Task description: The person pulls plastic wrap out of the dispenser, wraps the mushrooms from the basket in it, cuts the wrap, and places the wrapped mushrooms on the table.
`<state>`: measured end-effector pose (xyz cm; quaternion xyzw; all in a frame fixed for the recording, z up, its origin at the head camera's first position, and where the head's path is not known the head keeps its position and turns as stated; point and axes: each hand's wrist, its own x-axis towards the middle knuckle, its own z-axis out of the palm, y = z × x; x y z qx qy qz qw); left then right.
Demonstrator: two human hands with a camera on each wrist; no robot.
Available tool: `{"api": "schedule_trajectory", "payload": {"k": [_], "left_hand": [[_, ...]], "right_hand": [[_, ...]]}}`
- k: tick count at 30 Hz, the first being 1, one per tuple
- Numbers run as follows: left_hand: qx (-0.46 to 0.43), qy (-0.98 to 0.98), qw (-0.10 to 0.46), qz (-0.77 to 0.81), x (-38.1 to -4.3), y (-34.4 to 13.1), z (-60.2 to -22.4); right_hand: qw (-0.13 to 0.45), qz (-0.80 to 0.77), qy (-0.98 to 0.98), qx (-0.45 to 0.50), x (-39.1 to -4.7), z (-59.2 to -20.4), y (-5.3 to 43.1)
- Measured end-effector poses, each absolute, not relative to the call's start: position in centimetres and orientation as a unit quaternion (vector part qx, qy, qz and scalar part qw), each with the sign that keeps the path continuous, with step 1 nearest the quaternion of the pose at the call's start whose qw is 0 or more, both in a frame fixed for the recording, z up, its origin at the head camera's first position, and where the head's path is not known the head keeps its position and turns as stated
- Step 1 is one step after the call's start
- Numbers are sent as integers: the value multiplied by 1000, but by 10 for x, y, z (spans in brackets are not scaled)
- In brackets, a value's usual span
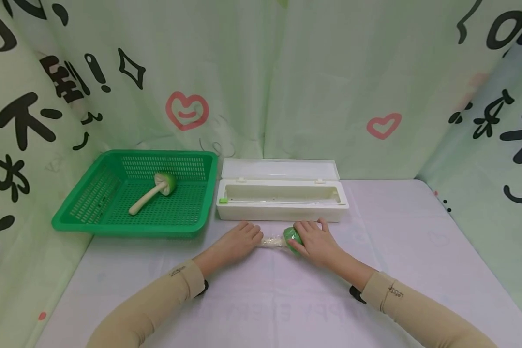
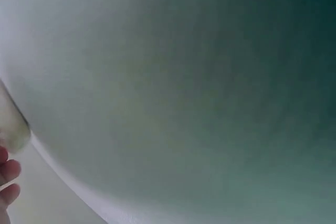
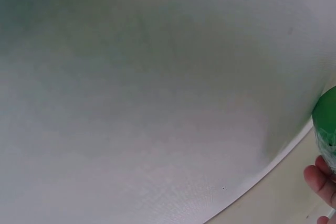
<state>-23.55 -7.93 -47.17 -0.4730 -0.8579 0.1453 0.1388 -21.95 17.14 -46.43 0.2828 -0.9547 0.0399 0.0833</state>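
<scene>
Low centre of the frame, a green-capped, pale-stemmed mushroom shape in clear plastic wrap [image 1: 282, 241] lies lengthwise left to right, touched by both hands. The right hand [image 1: 318, 242] pinches the cap; the left hand [image 1: 238, 241] covers the stem's end (whether clamped, I cannot tell). Just above, the long white plastic box [image 1: 282, 213] limits movement; the pale surface [image 1: 400, 237] offers room lower and rightward.

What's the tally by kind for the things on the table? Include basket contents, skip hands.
Green basket: 1
White box, lid up: 1
Green-capped pieces with pale stems: 2 (film-wrapped piece at the hands, other piece in the basket)
Total: 4
</scene>
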Motion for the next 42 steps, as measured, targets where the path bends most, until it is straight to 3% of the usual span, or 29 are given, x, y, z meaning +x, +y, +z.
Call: {"api": "schedule_trajectory", "payload": {"k": [11, 27, 36, 42], "left_hand": [[-438, -881, 96, 154, -240, -62, -490], [-440, -878, 116, 151, -242, -50, -495], [-405, -908, 1, 109, -243, -30, -487], [-389, -915, 4, 110, -241, -14, -486]], "right_hand": [[85, 37, -955, 283, -220, -466, 171], [91, 38, -955, 278, -220, -467, 171], [89, 48, -956, 276, -221, -468, 172], [78, 56, -958, 270, -221, -469, 171]]}}
